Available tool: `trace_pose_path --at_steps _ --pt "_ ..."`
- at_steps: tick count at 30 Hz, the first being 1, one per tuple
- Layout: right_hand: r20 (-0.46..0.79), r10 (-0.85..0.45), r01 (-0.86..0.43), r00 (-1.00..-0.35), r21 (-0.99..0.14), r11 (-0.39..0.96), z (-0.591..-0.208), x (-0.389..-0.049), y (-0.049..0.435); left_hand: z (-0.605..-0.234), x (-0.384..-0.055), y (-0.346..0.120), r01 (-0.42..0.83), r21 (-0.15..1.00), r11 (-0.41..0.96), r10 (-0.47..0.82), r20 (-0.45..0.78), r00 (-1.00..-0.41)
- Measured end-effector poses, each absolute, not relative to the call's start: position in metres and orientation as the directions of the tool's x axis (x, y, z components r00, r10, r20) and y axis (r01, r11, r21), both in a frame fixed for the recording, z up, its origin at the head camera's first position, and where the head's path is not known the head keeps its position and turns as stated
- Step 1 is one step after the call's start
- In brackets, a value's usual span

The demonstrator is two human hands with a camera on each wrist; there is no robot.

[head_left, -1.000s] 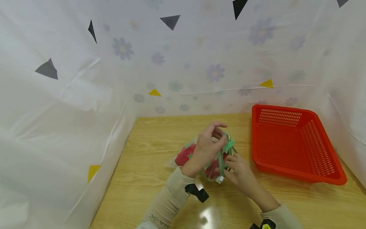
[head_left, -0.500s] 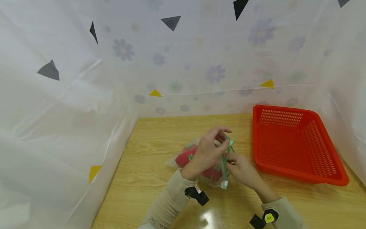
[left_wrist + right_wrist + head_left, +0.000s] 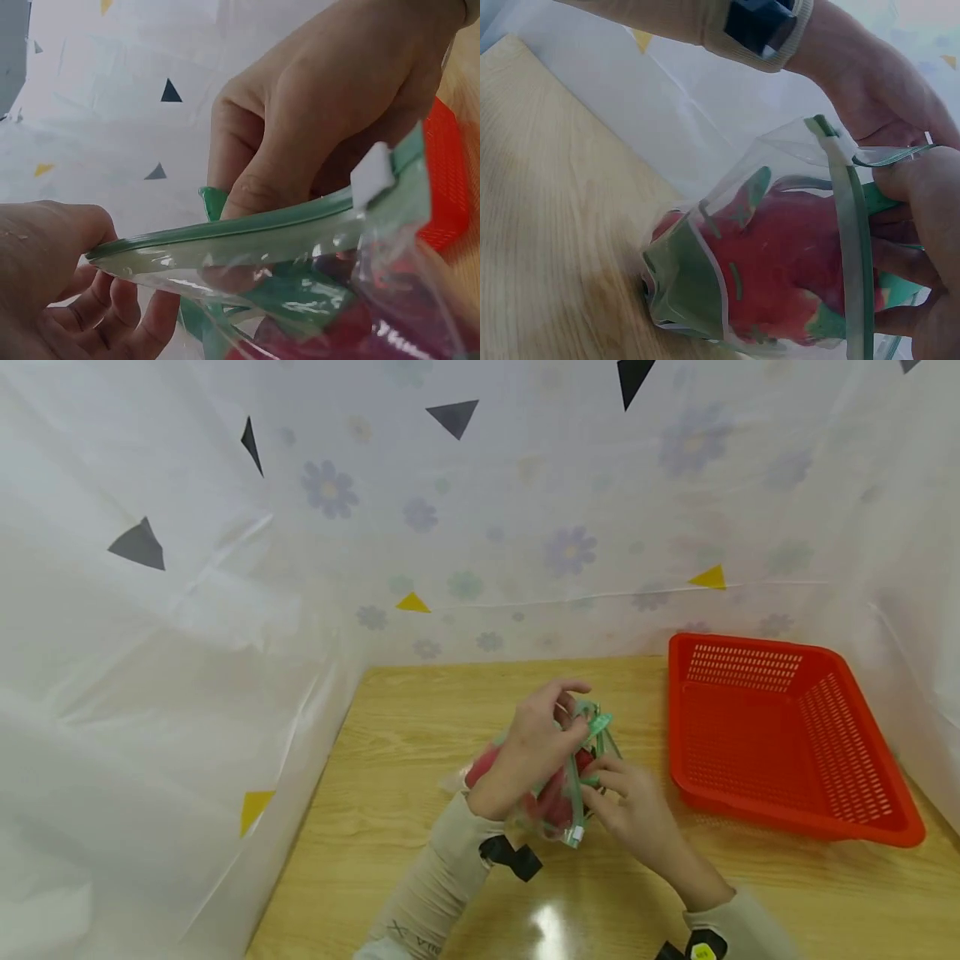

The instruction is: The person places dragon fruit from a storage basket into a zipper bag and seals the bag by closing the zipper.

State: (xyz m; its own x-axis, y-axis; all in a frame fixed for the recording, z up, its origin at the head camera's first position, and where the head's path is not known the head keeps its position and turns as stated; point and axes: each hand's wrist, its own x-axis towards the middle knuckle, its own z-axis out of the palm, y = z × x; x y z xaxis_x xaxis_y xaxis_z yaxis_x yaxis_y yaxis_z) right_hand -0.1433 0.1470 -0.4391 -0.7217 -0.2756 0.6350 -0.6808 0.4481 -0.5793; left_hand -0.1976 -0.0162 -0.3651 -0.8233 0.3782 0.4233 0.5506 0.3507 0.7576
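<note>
A clear zip bag (image 3: pixel 575 806) with a green seal strip and white slider (image 3: pixel 373 177) lies on the table, with red dragon fruit (image 3: pixel 795 255) inside. My left hand (image 3: pixel 528 747) pinches one end of the bag's mouth between thumb and fingers, as the left wrist view shows. At the open mouth, my right hand (image 3: pixel 637 814) reaches in, its bent fingers around the green-tipped end of the fruit. A green scale tip (image 3: pixel 600 724) sticks up out of the mouth. The fingertips of the right hand are partly hidden behind the strip.
To the right stands a red perforated plastic basket (image 3: pixel 780 814). Wood-grain table (image 3: pixel 405 718) surrounds the bag. White sheeting (image 3: pixel 495 527) with flowers and coloured triangles closes off the back and sides.
The bag's mouth narrowed half a second ago and now gapes wider, showing red fruit and the green tip again. Both hands shifted slightly right, then back left.
</note>
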Motion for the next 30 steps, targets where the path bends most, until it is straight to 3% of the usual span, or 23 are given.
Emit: trace_pose_path --at_steps 4,7,10,14,24,30 --pt "0.709 -0.263 -0.746 -0.654 -0.547 0.381 -0.443 -0.137 0.145 -0.363 -0.198 -0.016 0.522 0.757 0.394 0.321 0.419 -0.85" --pt "0.783 -0.254 -0.811 -0.567 -0.477 0.339 -0.447 -0.135 0.144 -0.362 -0.198 -0.017 0.531 0.718 0.45 0.29 0.445 -0.847" --pt "0.841 -0.25 -0.86 -0.479 -0.393 0.325 -0.451 -0.133 0.143 -0.362 -0.199 -0.017 0.569 0.64 0.517 0.296 0.49 -0.82" --pt "0.881 -0.239 -0.889 -0.408 -0.324 0.324 -0.453 -0.133 0.144 -0.359 -0.2 -0.018 0.643 0.495 0.584 0.368 0.544 -0.754" --pt "0.874 -0.24 -0.883 -0.422 -0.336 0.328 -0.454 -0.133 0.146 -0.354 -0.2 -0.015 0.758 0.229 0.611 0.574 0.531 -0.623" --pt "0.869 -0.248 -0.878 -0.429 -0.336 0.341 -0.456 -0.131 0.147 -0.353 -0.199 -0.012 0.733 0.105 0.672 0.568 0.563 -0.601"
